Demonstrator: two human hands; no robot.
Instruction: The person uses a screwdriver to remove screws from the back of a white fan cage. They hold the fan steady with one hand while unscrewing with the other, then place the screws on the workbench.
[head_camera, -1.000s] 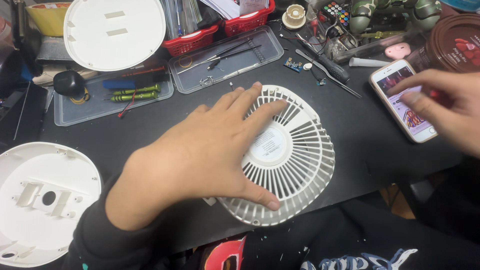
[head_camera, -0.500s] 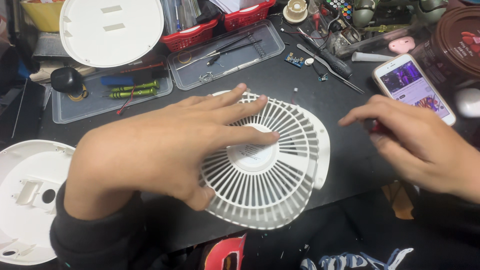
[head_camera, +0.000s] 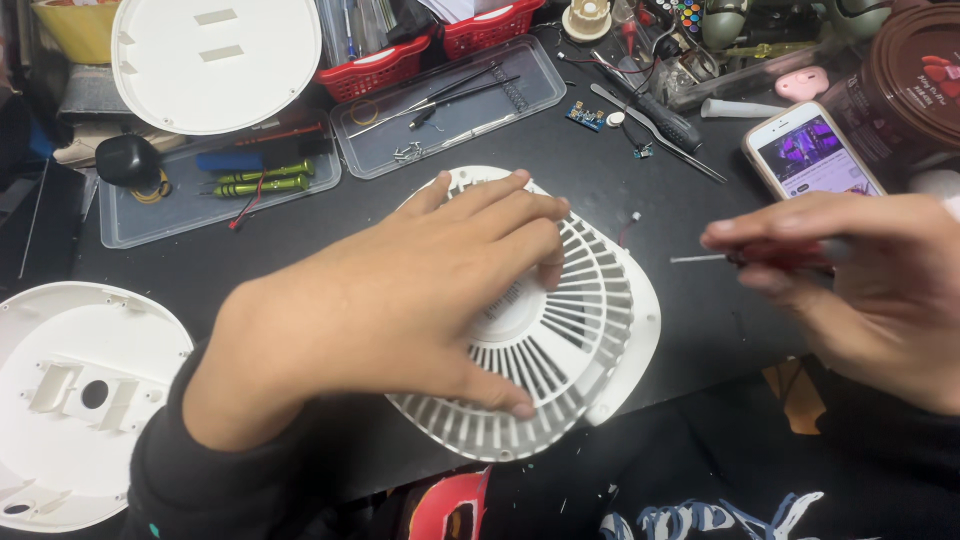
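My left hand (head_camera: 400, 300) lies flat, fingers spread, on a white slatted fan grille (head_camera: 585, 340) that rests on the black table (head_camera: 690, 330) near its front edge. My right hand (head_camera: 860, 290) hovers to the right of the grille, closed around a small red-handled screwdriver (head_camera: 735, 257) whose thin metal tip points left toward the grille. The tip is apart from the grille.
A smartphone (head_camera: 810, 150) with a lit screen lies behind my right hand, next to a brown tub (head_camera: 905, 90). Two clear trays (head_camera: 450, 100) with tools, red baskets (head_camera: 375, 70) and a round white cover (head_camera: 215, 60) sit at the back. Another white housing part (head_camera: 75, 400) lies at the left.
My right hand left the phone, came toward the grille and now holds the screwdriver. My left hand stayed pressed on the grille, which has shifted a little.
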